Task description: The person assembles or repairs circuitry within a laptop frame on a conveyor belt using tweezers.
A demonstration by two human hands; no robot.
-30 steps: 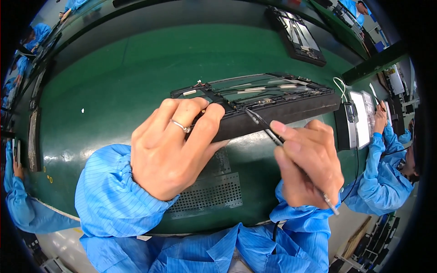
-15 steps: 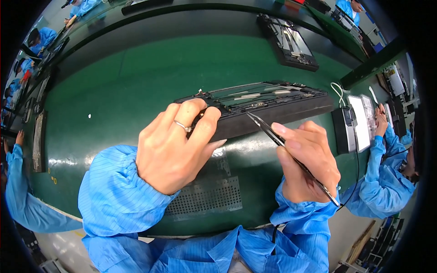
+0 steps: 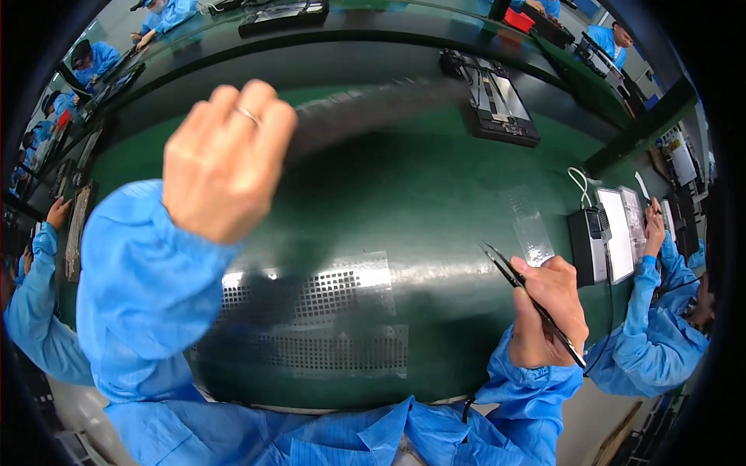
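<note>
My left hand (image 3: 221,159), with a ring on one finger, is raised high at the upper left and grips a long dark flat panel (image 3: 373,109) that shows only as a motion-blurred streak stretching to the right. My right hand (image 3: 548,311) rests low at the right over the green table (image 3: 373,202) and holds black tweezers (image 3: 509,272) whose tips point up and left. Both forearms wear blue sleeves. Between the hands, perforated metal patches (image 3: 311,318) lie flush in the table near me.
Another dark open panel (image 3: 489,97) lies at the back right of the table. A black device with white sheets (image 3: 606,245) stands at the right beside a co-worker's hand (image 3: 657,225). Clear plastic film (image 3: 532,229) lies nearby. More people in blue work at the left and far back.
My left hand has lifted the dark panel off the table and swung it up and away to the back left. My right hand with the tweezers has drawn back to the right.
</note>
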